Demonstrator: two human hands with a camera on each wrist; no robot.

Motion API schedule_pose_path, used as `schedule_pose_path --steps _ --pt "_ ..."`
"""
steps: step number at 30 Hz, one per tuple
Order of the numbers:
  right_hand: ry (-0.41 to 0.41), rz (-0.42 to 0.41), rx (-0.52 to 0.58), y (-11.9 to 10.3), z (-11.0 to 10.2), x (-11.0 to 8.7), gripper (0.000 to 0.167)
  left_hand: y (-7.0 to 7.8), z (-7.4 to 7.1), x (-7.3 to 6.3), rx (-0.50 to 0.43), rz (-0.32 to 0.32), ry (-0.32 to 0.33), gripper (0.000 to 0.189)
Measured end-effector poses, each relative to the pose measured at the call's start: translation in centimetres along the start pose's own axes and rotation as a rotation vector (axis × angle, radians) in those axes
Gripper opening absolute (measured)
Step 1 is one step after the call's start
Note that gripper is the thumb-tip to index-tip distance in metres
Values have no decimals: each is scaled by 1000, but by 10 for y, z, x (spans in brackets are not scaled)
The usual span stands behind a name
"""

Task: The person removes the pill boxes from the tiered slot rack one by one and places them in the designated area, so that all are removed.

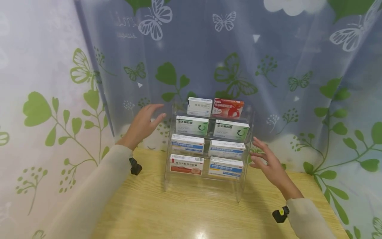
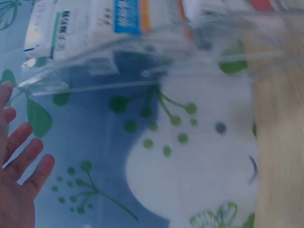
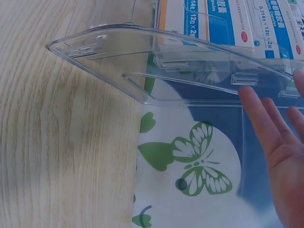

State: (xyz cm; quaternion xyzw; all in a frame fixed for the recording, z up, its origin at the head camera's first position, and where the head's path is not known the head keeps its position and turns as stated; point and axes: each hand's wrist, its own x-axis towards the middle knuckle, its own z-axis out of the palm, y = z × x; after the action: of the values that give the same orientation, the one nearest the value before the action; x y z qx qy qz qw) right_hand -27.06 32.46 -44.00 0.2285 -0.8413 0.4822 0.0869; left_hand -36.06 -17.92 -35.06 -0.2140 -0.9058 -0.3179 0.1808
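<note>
A clear acrylic tiered rack [image 1: 206, 187] stands on the table, bearing several medicine boxes in pairs. On top sit a white box [image 1: 199, 108] and a red box [image 1: 228, 109]. Two green-and-white boxes [image 1: 192, 127] come below, then two blue-striped boxes [image 1: 187, 145]. The lowest tier holds a red-and-white box [image 1: 186, 166] beside another blue-striped box [image 1: 225, 168]. To the rack's left is my left hand [image 1: 144, 122], fingers extended and holding nothing. My right hand [image 1: 270, 164] is beside the rack's right side, fingers spread; whether its fingertips touch the acrylic I cannot tell.
The rack rests on a light wood-grain table [image 1: 167, 215]. Close behind it hangs a blue-and-white curtain [image 1: 194, 43] printed with leaves and butterflies. More of this printed cloth [image 1: 56, 109] hangs along the left side.
</note>
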Motion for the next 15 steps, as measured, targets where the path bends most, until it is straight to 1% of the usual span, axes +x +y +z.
schedule_pose_path --steps 3,6,9,12,15 --pt "-10 -9 0 1 2 2 72 12 0 10 -17 16 39 56" --pt "-14 1 -1 2 4 4 71 24 2 20 -40 37 48 55" --pt "-11 13 6 3 6 5 72 34 5 30 -55 82 55 55" --pt "-11 21 15 3 9 6 73 43 8 40 -52 111 63 54" --pt "-9 30 25 2 11 5 74 51 9 49 -50 103 64 53"
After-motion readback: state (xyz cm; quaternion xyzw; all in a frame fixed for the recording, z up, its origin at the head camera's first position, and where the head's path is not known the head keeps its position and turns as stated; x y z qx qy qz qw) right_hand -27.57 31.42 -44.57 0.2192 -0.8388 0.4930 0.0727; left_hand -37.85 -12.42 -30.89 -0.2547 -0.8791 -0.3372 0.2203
